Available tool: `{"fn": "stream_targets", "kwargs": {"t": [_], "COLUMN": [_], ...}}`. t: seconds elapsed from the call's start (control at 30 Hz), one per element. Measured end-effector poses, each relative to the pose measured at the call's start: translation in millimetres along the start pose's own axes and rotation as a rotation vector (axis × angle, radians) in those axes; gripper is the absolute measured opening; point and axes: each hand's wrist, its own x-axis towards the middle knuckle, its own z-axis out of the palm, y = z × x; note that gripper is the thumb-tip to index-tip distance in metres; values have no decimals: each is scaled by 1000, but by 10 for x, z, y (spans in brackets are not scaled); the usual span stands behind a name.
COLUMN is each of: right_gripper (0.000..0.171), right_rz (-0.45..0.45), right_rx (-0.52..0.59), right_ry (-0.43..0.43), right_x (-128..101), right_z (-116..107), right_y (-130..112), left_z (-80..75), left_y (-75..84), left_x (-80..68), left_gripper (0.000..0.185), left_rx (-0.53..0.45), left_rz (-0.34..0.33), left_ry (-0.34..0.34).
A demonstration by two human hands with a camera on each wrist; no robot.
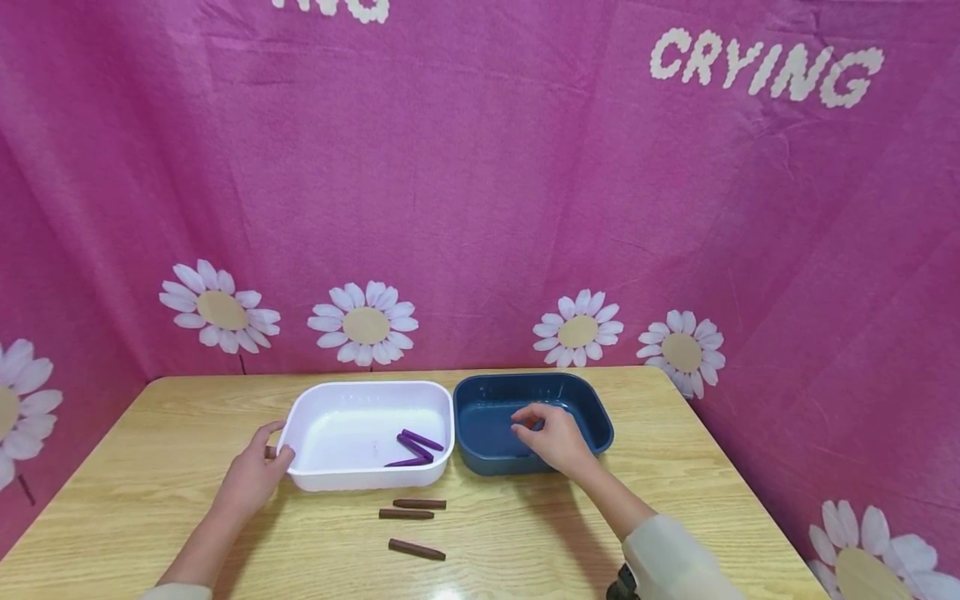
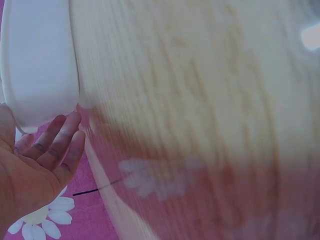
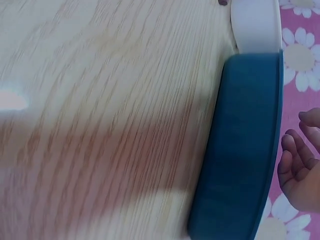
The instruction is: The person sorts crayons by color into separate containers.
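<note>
A white tray (image 1: pixel 367 388) holds three purple crayons (image 1: pixel 415 447) at its right end. A dark blue tray (image 1: pixel 525 380) stands right beside it. My left hand (image 1: pixel 251 477) rests on the table at the white tray's near left corner, thumb at the rim. In the left wrist view the fingers (image 2: pixel 55 145) are relaxed and empty beside the white tray (image 2: pixel 40 60). A small dark brown end (image 1: pixel 268 452) shows behind them. My right hand (image 1: pixel 551 433) hovers over the blue tray (image 3: pixel 240 150), fingers (image 3: pixel 295 160) loosely curled and holding nothing. It hides part of the tray's floor.
Three brown crayons (image 1: pixel 419 503) lie on the wooden table (image 1: pixel 150 467) in front of the white tray, the nearest one (image 1: pixel 416 549) closer to me. A pink cloth with daisies (image 1: pixel 364 323) hangs behind and to both sides.
</note>
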Motion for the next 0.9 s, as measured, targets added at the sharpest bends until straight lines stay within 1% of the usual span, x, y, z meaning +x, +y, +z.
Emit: {"fn": "stream_targets", "kwargs": {"t": [0.17, 0.3, 0.47, 0.6, 0.8, 0.9], "right_gripper": [16, 17, 18, 19, 21, 22], "right_rz": [33, 34, 30, 58, 77, 104], "right_rx": [-32, -54, -54, -54, -99, -117], "right_ry": [21, 48, 82, 104, 172, 214], "right_x": [-1, 7, 6, 1, 0, -3], "right_z": [-109, -180, -277, -361, -476, -529], "right_y": [107, 190, 293, 370, 489, 544], "left_z": [7, 7, 9, 9, 13, 14], "left_y": [-13, -18, -11, -3, -6, -12], "left_x": [4, 0, -7, -13, -12, -9], "left_gripper": [57, 57, 57, 56, 56, 57], "left_rx": [-6, 0, -2, -4, 0, -4], "left_rz": [8, 9, 9, 9, 16, 16], "left_ry": [11, 18, 19, 22, 22, 21]}}
